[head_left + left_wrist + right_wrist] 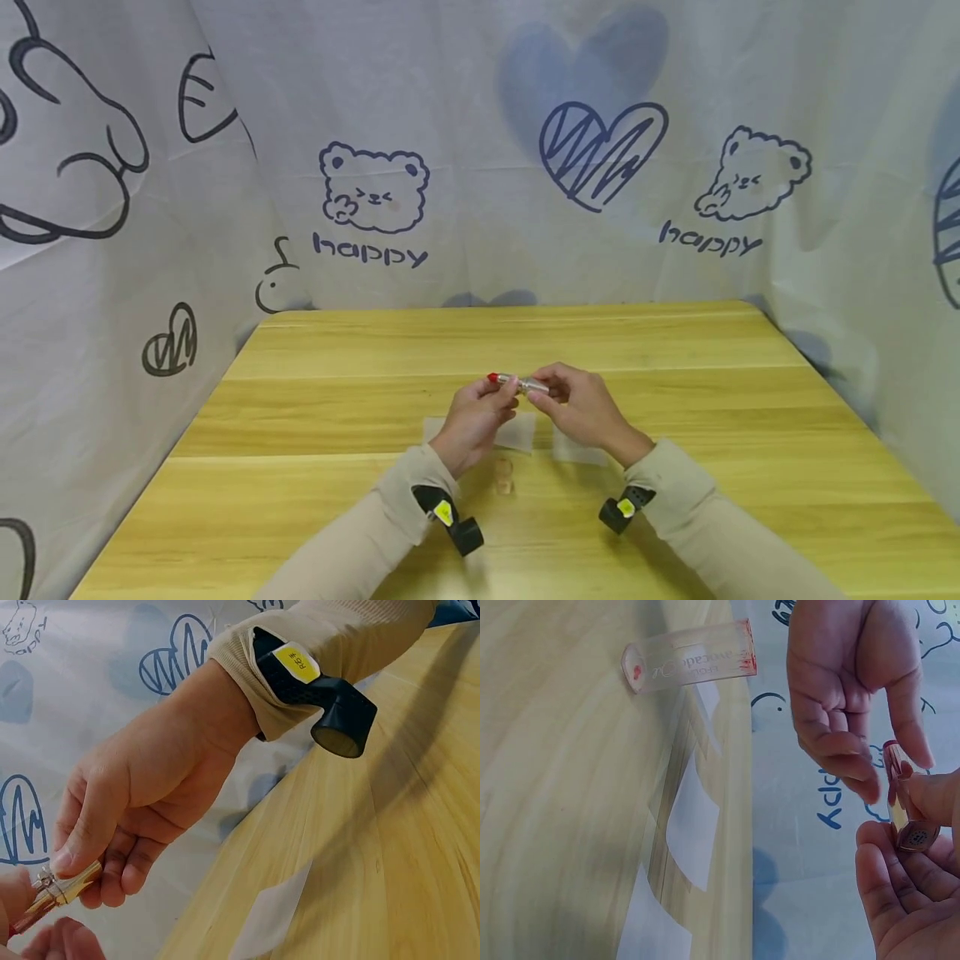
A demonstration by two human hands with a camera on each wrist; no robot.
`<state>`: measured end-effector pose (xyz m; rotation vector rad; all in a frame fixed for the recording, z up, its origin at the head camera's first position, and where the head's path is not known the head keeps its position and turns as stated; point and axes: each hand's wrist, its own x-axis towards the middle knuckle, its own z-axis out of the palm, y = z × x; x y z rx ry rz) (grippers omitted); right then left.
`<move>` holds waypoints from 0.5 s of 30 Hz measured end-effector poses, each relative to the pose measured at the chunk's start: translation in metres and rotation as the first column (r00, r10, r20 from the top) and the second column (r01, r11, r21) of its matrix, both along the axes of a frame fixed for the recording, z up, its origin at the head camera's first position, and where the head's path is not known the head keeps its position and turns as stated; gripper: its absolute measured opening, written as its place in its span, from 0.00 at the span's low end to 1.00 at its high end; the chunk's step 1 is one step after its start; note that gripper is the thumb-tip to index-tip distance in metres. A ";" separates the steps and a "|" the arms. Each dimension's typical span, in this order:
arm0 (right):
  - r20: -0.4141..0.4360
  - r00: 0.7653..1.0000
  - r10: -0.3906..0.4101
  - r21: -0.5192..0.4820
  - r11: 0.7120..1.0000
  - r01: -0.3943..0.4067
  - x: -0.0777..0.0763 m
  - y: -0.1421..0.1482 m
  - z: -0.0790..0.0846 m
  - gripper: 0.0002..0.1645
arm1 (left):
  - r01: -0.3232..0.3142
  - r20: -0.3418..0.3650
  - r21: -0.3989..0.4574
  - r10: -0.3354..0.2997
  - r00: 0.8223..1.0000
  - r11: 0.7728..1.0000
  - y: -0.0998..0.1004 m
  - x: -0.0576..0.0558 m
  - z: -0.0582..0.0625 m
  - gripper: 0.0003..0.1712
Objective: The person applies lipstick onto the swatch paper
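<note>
A lipstick (534, 385) with a bright red tip and a shiny metallic tube is held above the table between both hands. My left hand (474, 419) pinches it between thumb and fingers, the red tip pointing left past them. My right hand (588, 407) grips the base end, thumb against the tube (73, 885). In the right wrist view, the round end of the lipstick (916, 837) faces the camera beside the right fingers. A clear cap (694, 656) with printed lettering is on the table near me, below the hands.
White paper slips (517, 433) lie on the wooden table (300, 500) beneath the hands, another slip (577, 450) on the right. A patterned white curtain (480, 208) hangs behind and at both sides. Both wrists carry black camera straps (450, 512).
</note>
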<state>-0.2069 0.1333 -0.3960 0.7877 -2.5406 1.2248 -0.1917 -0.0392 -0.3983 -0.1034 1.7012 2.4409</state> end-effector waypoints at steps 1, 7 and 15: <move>0.002 1.000 0.000 -0.002 1.000 0.000 -0.001 0.001 0.001 0.13 | 0.014 -0.006 -0.007 -0.014 1.000 1.000 -0.001 0.000 0.000 0.15; 0.030 1.000 -0.010 -0.003 1.000 0.010 -0.003 0.000 0.004 0.12 | 0.080 -0.023 -0.081 -0.083 0.996 0.993 -0.010 0.000 -0.003 0.20; 0.083 0.997 0.001 0.002 1.000 -0.001 -0.007 -0.001 0.002 0.11 | 0.099 -0.028 -0.223 -0.108 0.994 0.970 -0.032 -0.004 -0.007 0.24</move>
